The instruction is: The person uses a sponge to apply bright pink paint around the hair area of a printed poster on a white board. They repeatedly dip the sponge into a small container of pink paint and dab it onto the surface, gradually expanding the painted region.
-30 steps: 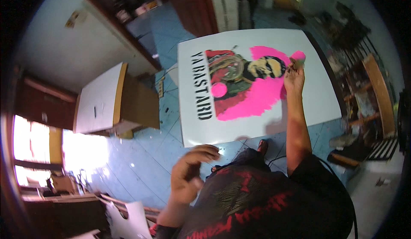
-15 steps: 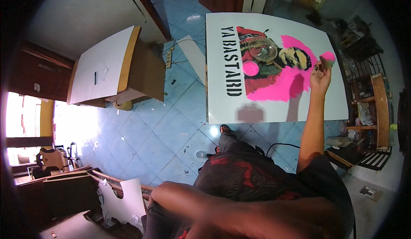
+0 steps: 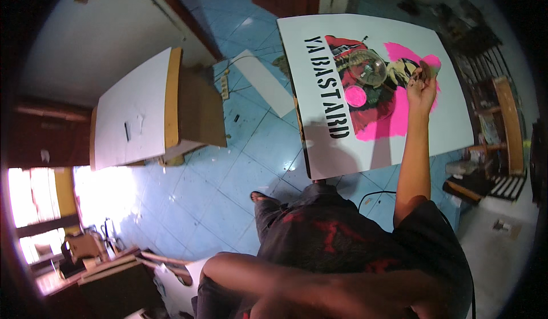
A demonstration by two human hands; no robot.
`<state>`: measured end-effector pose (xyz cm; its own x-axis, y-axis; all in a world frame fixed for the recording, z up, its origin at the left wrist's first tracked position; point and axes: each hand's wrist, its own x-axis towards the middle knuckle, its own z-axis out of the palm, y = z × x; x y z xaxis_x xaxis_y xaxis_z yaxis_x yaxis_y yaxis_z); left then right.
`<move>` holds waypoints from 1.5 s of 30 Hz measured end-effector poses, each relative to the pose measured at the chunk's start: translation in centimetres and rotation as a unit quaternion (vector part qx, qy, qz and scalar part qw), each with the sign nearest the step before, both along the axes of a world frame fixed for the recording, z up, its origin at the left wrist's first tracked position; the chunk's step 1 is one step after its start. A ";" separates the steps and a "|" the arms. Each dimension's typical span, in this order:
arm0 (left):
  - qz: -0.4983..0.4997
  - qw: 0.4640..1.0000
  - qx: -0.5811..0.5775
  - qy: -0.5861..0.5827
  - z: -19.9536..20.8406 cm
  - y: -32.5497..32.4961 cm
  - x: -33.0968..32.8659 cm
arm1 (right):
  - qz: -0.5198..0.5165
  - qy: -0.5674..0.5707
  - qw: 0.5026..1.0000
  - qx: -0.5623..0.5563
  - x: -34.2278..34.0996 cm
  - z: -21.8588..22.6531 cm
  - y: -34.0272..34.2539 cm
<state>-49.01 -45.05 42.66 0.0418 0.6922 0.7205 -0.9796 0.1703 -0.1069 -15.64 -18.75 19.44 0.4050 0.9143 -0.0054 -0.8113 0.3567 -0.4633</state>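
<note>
So the big white board (image 3: 451,113) with the painted picture on it is standing out in front of the person, spanning the upper right part of the view. It's got a hot pink patch, red and dark figure work in the middle and a row of bold black lettering down its left side. There's a glossy clear round thing (image 3: 368,67) sitting on the painted area near the top, and a solid pink circle just below and left of it.

The right hand (image 3: 420,85) is reaching way out, arm stretched nearly straight from the shoulder up to the board, wrist slightly cocked. The fingers are curling together around something small and dark at the top of the fist, right against the pink patch. It's too small to tell what that is, maybe a brush or marker, can't say for sure.

The left arm is folding across the bottom of the view, blurry and very close to the camera. The left hand itself is lost in that blur, so I can't tell if it's open or closed or holding anything.

Further out: blue tiled floor (image 3: 228,165) under everything, a second white panel on a brownish box-like base (image 3: 142,113) well off to the left, a white strip (image 3: 262,90) lying on the tiles between the two boards, and cluttered shelves (image 3: 502,125) on the right.
</note>
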 end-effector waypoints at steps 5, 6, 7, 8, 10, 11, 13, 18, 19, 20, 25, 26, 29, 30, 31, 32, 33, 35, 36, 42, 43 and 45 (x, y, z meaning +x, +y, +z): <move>-0.131 0.973 -0.009 0.188 -3.6 2.5 -13.8 | -0.197 -0.001 0.977 0.082 0.8 6.6 -2.6; -0.155 0.964 -0.016 0.213 -4.7 3.5 -16.9 | -0.234 -0.043 0.969 0.065 2.6 7.4 -4.7; -0.167 0.953 -0.019 0.251 -5.1 3.9 -20.0 | -0.258 -0.073 0.962 0.056 4.4 8.4 -5.7; -0.173 0.945 -0.030 0.278 -6.3 4.5 -22.4 | -0.286 -0.113 0.951 0.038 6.9 9.6 -7.7; -0.143 0.923 -0.064 0.352 -8.1 5.8 -27.8 | -0.365 -0.112 0.924 -0.038 11.6 10.8 -12.8; -0.111 0.908 -0.090 0.394 -9.7 6.1 -30.1 | -0.395 -0.169 0.901 -0.061 11.8 11.2 -15.7; -0.036 0.861 -0.130 0.490 -11.9 6.6 -34.0 | -0.442 -0.242 0.858 -0.096 10.9 13.2 -21.8; 0.038 0.766 -0.179 0.616 -18.9 9.3 -41.0 | -0.452 -0.209 0.860 -0.115 -0.1 14.9 -32.3; 0.037 0.744 -0.187 0.641 -19.8 10.2 -41.3 | -0.460 -0.209 0.852 -0.134 -0.7 14.1 -35.5; 0.033 0.719 -0.196 0.666 -19.9 10.9 -41.1 | -0.453 -0.215 0.852 -0.152 -1.6 12.3 -38.1; -0.053 0.676 -0.167 0.716 -23.4 17.7 -41.3 | -0.398 -0.106 0.888 -0.205 -15.0 4.5 -36.6; -0.041 0.666 -0.139 0.732 -23.2 19.4 -41.4 | -0.395 -0.062 0.894 -0.200 -18.0 3.0 -33.0; -0.019 0.601 -0.080 0.795 -25.0 24.5 -40.0 | -0.336 -0.003 0.925 -0.177 -23.2 -1.2 -29.4; -0.006 0.547 -0.051 0.835 -25.6 26.1 -39.7 | -0.350 -0.002 0.915 -0.199 -24.7 -3.4 -27.6; 0.015 0.485 -0.029 0.874 -26.3 27.5 -40.5 | -0.318 0.044 0.925 -0.202 -26.7 -4.2 -25.1; 0.053 0.524 -0.004 0.850 -28.6 29.1 -41.5 | -0.289 0.089 0.931 -0.205 -28.8 -4.7 -22.8; 0.055 0.520 -0.008 0.852 -30.1 30.4 -41.5 | -0.248 0.100 0.940 -0.214 -30.1 -5.2 -21.7; 0.060 0.508 -0.018 0.859 -31.4 32.6 -41.4 | -0.225 0.101 0.938 -0.242 -33.1 -5.2 -18.7; 0.062 0.511 0.011 0.857 -29.6 32.6 -39.7 | -0.221 0.133 0.937 -0.234 -34.4 -4.9 -18.1; -0.045 0.608 -0.154 0.778 -30.5 38.4 -35.1 | -0.267 0.191 0.923 -0.203 -38.3 -4.2 -16.1; 0.059 0.539 0.059 0.838 -30.7 40.0 -34.0 | -0.278 0.181 0.924 -0.191 -38.4 -4.3 -16.4; 0.160 0.436 0.293 0.836 -31.4 42.9 -31.3 | -0.325 0.246 0.894 -0.189 -38.8 -4.7 -16.9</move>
<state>-80.33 -2.12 11.27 0.8168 0.5720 -0.0750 0.4109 -0.4856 0.7716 -54.44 -35.70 14.76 0.7137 0.3824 -0.5868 -0.6282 0.7200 -0.2950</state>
